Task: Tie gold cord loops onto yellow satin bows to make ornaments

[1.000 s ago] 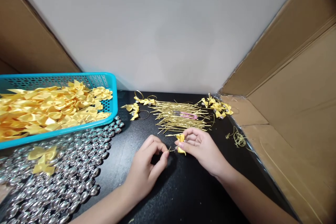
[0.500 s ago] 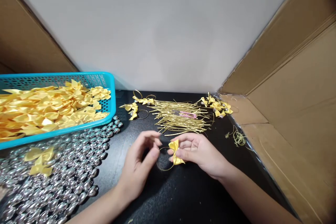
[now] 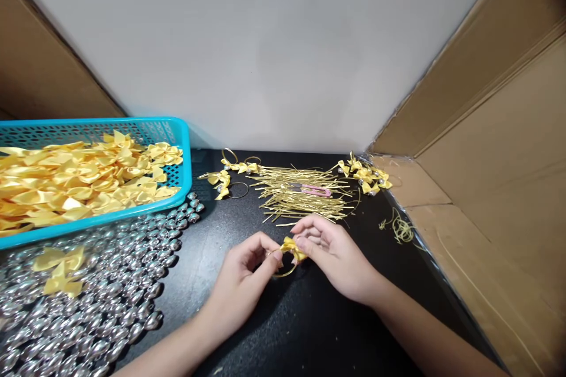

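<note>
Between my hands is a yellow satin bow (image 3: 292,247), seen nearly edge-on, with a thin gold cord loop (image 3: 287,274) attached. My left hand (image 3: 250,265) pinches the loop beside the bow, thumb against the fingers. My right hand (image 3: 338,256) holds the bow's other side between thumb and fingers. Fingertips hide part of the bow and where the cord joins it. Just beyond the hands lies a pile of cut gold cords (image 3: 305,206), with small pink-handled snips (image 3: 316,191) resting on top.
At the left stands a turquoise basket (image 3: 188,156) of yellow bows. In front of it spread many silver beads (image 3: 110,306), two loose bows (image 3: 62,271) on them. Bows with beads and loops (image 3: 365,177) lie back right, others (image 3: 221,179) back left. Tangled thread (image 3: 402,228) lies near the cardboard wall (image 3: 499,188).
My left hand has moved right and closed on the cord loop. The bow has turned from face-on to nearly edge-on in my right hand.
</note>
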{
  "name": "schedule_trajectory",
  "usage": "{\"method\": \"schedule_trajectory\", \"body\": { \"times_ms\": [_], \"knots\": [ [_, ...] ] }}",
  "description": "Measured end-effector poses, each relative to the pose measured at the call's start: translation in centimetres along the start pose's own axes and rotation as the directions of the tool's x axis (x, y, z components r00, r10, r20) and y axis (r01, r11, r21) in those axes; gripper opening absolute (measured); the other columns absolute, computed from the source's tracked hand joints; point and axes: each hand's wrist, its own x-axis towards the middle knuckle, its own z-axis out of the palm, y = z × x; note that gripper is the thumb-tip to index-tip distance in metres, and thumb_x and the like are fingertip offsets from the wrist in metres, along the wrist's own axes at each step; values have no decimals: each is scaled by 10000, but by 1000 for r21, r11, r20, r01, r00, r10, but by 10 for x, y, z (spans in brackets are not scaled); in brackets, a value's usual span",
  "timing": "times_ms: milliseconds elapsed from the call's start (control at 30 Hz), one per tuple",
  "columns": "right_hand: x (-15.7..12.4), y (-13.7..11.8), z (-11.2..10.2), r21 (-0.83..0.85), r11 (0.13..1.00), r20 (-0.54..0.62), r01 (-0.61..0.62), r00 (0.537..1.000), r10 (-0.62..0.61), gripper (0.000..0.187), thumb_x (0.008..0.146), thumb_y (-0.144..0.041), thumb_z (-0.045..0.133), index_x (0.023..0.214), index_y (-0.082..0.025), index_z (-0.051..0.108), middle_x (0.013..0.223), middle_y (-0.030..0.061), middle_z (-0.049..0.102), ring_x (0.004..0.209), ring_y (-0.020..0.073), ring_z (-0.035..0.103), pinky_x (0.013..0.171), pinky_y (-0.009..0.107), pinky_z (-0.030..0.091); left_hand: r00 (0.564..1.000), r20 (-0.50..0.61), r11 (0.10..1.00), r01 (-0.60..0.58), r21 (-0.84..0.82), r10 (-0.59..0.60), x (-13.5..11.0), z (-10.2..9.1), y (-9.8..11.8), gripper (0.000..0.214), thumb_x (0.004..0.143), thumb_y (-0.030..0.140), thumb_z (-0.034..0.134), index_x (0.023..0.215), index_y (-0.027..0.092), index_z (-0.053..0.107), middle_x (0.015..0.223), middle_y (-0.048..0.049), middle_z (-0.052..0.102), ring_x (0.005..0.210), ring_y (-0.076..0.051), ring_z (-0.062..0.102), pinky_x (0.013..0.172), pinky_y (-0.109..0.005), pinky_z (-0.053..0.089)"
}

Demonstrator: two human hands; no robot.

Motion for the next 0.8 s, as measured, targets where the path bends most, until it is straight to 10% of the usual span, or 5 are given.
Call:
{"method": "schedule_trajectory", "body": {
  "times_ms": [167, 333, 600, 800],
  "knots": [
    [-4, -1, 5, -159, 979, -154, 129, 976, -153, 77, 835, -240, 609, 893, -192, 596, 818, 22, 656, 761, 153, 636, 715, 299, 516, 999, -7, 994, 31, -102, -32, 0, 2, -1, 242, 854, 344, 562, 674, 185, 540, 578, 40, 555, 549, -119, 493, 557, -229, 405],
    [-15, -2, 18, -609, 711, -165, 351, 821, -547, 201, 744, -242, 728, 643, -184, 565, 627, -16, 545, 635, 143, 514, 631, 291, 401, 996, -85, 986, 27, -165, -41, -2, 3, 1, 202, 855, 340, 586, 724, 190, 551, 585, 47, 587, 548, -114, 512, 568, -219, 418],
    [-12, 4, 25, -648, 759, -181, 58, 957, -228, 88, 790, -237, 669, 732, -193, 620, 622, -47, 559, 605, 119, 496, 683, 295, 360, 997, -73, 990, -3, -138, -8, -3, 3, -2, 211, 870, 334, 588, 717, 188, 593, 621, 42, 580, 600, -119, 514, 596, -216, 415],
    [-7, -3, 22, -289, 957, -63, -41, 998, 24, 104, 807, -199, 617, 709, -173, 593, 650, -34, 574, 605, 107, 480, 616, 242, 389, 999, -39, 990, 1, -139, -7, -2, 2, -4, 235, 891, 350, 564, 724, 186, 571, 615, 37, 593, 594, -121, 537, 603, -223, 435]
  ]
}}
